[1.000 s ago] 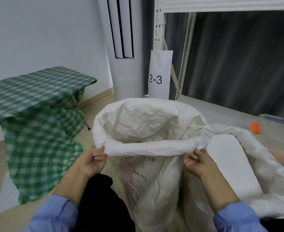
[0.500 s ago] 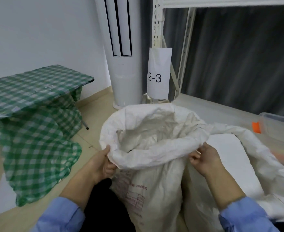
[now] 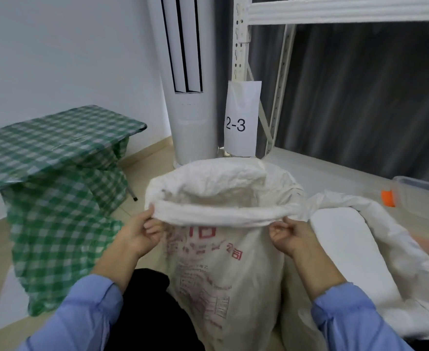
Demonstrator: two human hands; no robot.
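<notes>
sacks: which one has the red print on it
The upright sack, its rolled rim gripped by the left hand and right hand. The other sack, on its right, slumps open and shows no print.

- A storeroom, not a living space.
- A white slotted-steel shelving rack (image 3: pixel 241 46) lines the right side. A paper label (image 3: pixel 241 117) reading "2-3" hangs on its upright.
- A clear plastic storage bin (image 3: pixel 421 196) sits on its low shelf (image 3: pixel 335 171).
- A white woven sack (image 3: pixel 223 262) with red print stands on the floor.
- A tower air conditioner (image 3: pixel 190 97) stands against bare walls, beside a counter (image 3: pixel 44 145) draped in green checked cloth.
</notes>
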